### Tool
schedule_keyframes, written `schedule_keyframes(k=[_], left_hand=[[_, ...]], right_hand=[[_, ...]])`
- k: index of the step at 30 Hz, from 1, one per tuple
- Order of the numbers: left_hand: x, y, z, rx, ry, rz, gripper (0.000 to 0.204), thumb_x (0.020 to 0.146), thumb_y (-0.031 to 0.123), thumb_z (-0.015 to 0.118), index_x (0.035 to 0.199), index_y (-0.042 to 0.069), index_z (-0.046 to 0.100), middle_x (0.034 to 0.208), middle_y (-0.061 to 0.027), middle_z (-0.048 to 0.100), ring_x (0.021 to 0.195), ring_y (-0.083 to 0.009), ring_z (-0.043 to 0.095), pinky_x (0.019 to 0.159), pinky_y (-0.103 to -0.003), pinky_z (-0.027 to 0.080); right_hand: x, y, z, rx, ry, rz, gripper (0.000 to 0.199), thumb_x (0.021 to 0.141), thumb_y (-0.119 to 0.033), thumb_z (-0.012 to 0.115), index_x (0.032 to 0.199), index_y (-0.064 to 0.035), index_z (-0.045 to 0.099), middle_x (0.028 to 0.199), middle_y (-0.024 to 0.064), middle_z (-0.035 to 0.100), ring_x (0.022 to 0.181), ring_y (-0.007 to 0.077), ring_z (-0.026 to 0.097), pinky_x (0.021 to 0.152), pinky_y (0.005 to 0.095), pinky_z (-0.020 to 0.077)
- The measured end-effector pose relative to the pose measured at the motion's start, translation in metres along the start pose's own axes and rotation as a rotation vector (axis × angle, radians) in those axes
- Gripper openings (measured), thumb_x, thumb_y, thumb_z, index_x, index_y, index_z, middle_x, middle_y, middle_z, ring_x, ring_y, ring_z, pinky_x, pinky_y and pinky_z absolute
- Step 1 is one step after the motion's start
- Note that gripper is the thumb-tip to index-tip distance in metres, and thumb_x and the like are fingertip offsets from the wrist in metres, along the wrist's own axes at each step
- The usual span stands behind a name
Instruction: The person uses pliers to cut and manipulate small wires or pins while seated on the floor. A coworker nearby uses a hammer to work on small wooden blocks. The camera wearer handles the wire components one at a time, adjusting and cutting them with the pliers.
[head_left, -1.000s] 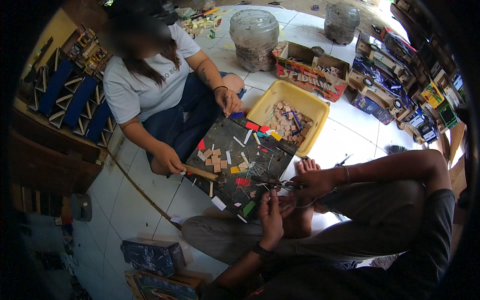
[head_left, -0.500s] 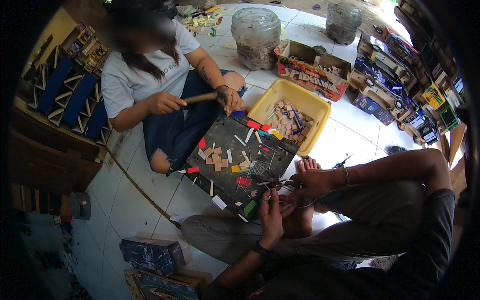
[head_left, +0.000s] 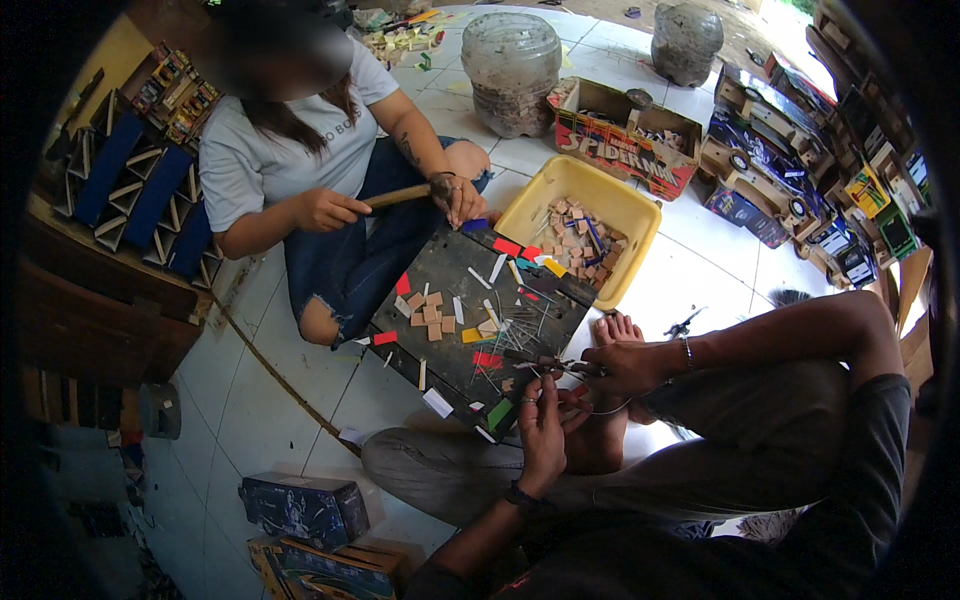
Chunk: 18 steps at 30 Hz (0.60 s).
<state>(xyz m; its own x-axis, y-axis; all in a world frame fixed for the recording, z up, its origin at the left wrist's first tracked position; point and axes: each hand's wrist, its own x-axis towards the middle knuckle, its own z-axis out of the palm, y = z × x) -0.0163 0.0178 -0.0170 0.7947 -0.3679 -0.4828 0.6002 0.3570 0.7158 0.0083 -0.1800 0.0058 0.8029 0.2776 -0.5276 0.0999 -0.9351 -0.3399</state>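
You have 1 view only, worn on your head and tilted down over your lap toward the tiled floor [head_left: 300,400]. It sits close to your hands: the left hand [head_left: 543,435] and right hand [head_left: 625,365] fill the lower middle of the frame. The dark work board [head_left: 450,280] lies at centre, the seated co-worker [head_left: 290,150] upper left. Fisheye bending curves the tile lines toward the dark rim.

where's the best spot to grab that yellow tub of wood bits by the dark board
Probably the yellow tub is best taken by its rim, at the far right corner, coming from the tiled-floor side. That edge is bare and open. The near left edge butts against the dark work board, and the middle is filled with small wooden blocks. Its thin rim suits a pinch.
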Motion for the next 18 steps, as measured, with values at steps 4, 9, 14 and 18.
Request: schedule_keyframes(k=[4, 9, 14, 18], left_hand=[[-0.003, 0.0, 0.0, -0.009, 0.012, -0.011, 0.032, 0.101, 0.032, 0.045, 0.119, 0.006, 0.047, 0.085, -0.0042, 0.058, 0.087, -0.0159, 0.064, 0.079, -0.035, 0.058], [-0.006, -0.002, -0.001, -0.044, 0.06, 0.003, 0.031, 0.101, 0.031, 0.046, 0.119, 0.007, 0.046, 0.085, -0.0039, 0.058, 0.085, -0.0157, 0.064, 0.078, -0.035, 0.058], [-0.007, -0.004, 0.001, -0.077, 0.057, 0.022, 0.031, 0.101, 0.031, 0.046, 0.12, 0.007, 0.046, 0.087, -0.0045, 0.058, 0.086, -0.0173, 0.065, 0.077, -0.035, 0.058], [-0.006, -0.003, 0.0, -0.062, 0.043, 0.08, 0.029, 0.102, 0.029, 0.044, 0.121, 0.006, 0.045, 0.096, -0.0073, 0.059, 0.093, -0.0192, 0.064, 0.083, -0.037, 0.056]], right_hand=[[0.005, 0.003, 0.004, 0.039, -0.021, 0.001, 0.05, 0.083, -0.055, 0.059, 0.117, -0.0198, 0.062, 0.122, 0.0209, 0.058, 0.127, 0.0469, 0.037, 0.101, 0.0624, 0.0246], [0.013, 0.002, 0.006, 0.092, -0.033, -0.013, 0.048, 0.084, -0.055, 0.058, 0.114, -0.0187, 0.063, 0.12, 0.0209, 0.059, 0.125, 0.0469, 0.039, 0.098, 0.0627, 0.0272], [0.009, -0.008, -0.007, 0.076, 0.014, -0.048, 0.05, 0.086, -0.057, 0.054, 0.108, -0.0131, 0.063, 0.103, 0.0204, 0.065, 0.11, 0.0398, 0.055, 0.089, 0.0544, 0.0372], [0.0, -0.017, -0.018, 0.071, 0.058, -0.075, 0.057, 0.088, -0.058, 0.051, 0.108, -0.0067, 0.062, 0.094, 0.0187, 0.068, 0.098, 0.0345, 0.063, 0.089, 0.0461, 0.0416]])
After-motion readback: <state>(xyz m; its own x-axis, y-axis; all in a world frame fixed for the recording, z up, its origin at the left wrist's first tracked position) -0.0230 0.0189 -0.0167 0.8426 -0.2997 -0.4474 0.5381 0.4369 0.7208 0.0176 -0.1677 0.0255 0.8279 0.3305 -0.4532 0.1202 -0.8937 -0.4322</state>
